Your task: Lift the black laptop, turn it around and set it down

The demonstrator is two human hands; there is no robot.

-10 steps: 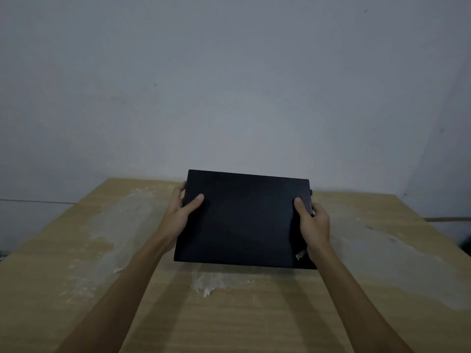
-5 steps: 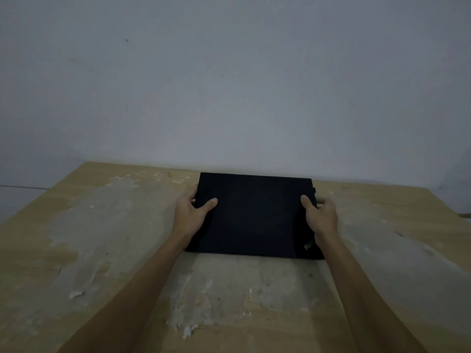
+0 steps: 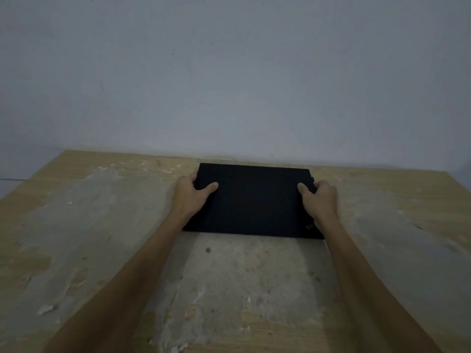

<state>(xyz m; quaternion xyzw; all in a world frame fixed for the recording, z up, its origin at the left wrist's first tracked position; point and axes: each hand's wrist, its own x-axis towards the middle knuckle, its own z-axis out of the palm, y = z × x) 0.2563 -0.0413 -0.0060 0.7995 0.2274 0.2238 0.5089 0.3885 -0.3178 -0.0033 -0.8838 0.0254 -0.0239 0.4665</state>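
Observation:
The black laptop [image 3: 254, 202] is closed and lies flat on the wooden table [image 3: 76, 225], near the far edge by the wall. A small logo shows at its near right corner. My left hand [image 3: 190, 197] grips its left edge, thumb on the lid and fingers wrapped around the side. On the opposite edge my right hand [image 3: 318, 200] holds it the same way, thumb on top. Both forearms reach forward from the bottom of the view.
The table top is worn, with large pale patches and peeling flakes [image 3: 46, 308] of surface. A plain grey wall [image 3: 229, 85] rises directly behind the table's far edge. The table's left [image 3: 25, 183] and right far corners are in view.
The laptop came down from a raised, tilted hold to lie flat on the table, farther from me near the wall. Both hands stayed on its side edges.

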